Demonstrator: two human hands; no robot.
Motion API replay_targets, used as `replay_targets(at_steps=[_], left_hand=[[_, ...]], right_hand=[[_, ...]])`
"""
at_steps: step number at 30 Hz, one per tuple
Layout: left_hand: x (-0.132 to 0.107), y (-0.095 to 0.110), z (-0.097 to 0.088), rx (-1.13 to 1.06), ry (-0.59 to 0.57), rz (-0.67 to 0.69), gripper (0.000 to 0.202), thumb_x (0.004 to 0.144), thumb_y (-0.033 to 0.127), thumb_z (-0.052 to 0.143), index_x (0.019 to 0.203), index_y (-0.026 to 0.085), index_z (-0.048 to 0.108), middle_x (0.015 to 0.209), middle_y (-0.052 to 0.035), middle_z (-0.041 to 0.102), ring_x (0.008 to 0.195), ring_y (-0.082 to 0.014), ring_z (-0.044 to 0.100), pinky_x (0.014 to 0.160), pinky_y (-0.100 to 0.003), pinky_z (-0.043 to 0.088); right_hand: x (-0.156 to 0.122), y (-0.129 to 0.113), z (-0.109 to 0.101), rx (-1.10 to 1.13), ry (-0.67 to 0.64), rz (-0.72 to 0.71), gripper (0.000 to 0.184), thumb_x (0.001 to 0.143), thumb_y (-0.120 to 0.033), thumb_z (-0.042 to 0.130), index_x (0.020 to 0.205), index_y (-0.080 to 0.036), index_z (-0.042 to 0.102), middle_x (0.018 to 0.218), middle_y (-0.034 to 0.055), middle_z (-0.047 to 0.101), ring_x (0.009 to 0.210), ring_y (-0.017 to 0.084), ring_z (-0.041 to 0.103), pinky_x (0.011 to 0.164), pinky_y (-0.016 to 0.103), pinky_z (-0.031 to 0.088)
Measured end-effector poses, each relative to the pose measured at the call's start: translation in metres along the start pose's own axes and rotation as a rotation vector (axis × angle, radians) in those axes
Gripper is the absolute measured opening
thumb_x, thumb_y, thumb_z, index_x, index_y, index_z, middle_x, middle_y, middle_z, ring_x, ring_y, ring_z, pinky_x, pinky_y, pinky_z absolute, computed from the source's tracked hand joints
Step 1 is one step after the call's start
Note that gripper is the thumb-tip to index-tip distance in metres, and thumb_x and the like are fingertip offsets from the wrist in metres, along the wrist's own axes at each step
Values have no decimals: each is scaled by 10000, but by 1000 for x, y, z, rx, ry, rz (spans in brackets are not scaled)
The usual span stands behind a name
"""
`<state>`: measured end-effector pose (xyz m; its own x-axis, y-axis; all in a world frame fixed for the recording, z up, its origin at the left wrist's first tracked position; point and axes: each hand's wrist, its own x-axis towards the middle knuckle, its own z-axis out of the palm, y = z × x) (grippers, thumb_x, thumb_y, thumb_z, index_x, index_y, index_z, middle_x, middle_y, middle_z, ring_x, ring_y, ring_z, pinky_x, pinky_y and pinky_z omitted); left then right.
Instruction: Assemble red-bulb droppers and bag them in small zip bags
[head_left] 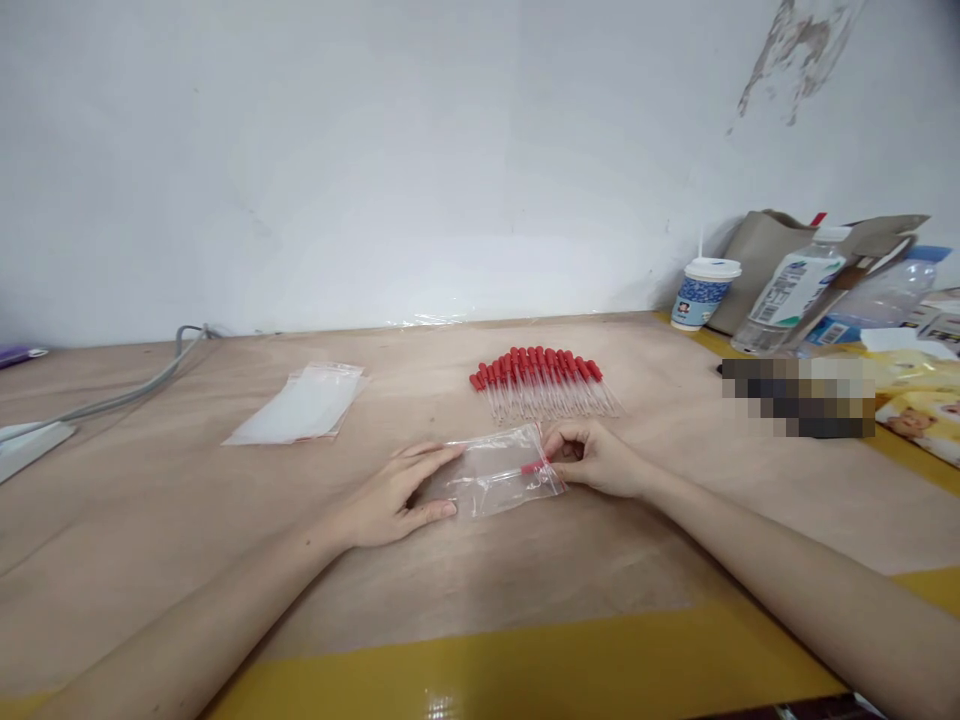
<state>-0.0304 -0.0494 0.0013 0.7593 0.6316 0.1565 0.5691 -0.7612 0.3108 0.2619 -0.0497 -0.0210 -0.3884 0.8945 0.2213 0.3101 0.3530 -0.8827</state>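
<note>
A clear zip-lock bag (487, 495) lies flat on the table between my hands, its mouth to the right. Inside it, lengthwise, is a dropper with a thin clear tube and a red bulb (534, 466). My right hand (596, 458) is closed at the bag's mouth, thumb and fingers pinching the dropper's bulb end. My left hand (397, 495) rests at the bag's left end, fingers and thumb apart and touching its edges. Just beyond the bag, several more red-bulbed droppers (540, 375) lie side by side in a fan, bulbs away from me.
Flat bags (300, 405) are stacked at left, near a grey cable (142, 385). At right stand a paper cup (701, 295), a plastic bottle (795, 290) and a yellow package (919, 390). A blurred dark object (799, 398) lies before them. A white wall (375, 180) bounds the back.
</note>
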Motion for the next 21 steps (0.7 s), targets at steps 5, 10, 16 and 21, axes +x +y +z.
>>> replay_targets(at_steps=[5,10,16,21], left_hand=[[1,1,0,-15,27,23,559,834,431,469,1332,258,285,1335,-72,408,1198,-265,372,967,-440,329],[0,1,1,-28,42,35,483,831,409,483,1269,238,373,1278,-74,466,1171,-242,404,956,-415,349],[1,0,0,-24,26,98,349,843,385,476,1168,271,530,1289,-41,481,1206,-228,395,1026,-438,261],[2,-2,0,-11,7,125,343,849,364,477,1180,291,532,1289,-32,485,1203,-222,409,1034,-445,251]], right_hand=[[0,-2,4,60,-92,-20,225,700,-367,638,671,-161,553,606,-36,491,507,58,431,455,179,351],[-1,0,1,20,-138,-102,213,747,-363,598,688,-158,612,713,13,563,654,103,524,605,237,433],[-4,-4,-8,-131,-215,-169,152,730,-327,628,817,-214,683,895,35,565,837,140,543,768,297,440],[-5,-3,-7,-96,-182,-148,159,704,-332,650,739,-177,640,855,35,560,817,147,538,761,309,437]])
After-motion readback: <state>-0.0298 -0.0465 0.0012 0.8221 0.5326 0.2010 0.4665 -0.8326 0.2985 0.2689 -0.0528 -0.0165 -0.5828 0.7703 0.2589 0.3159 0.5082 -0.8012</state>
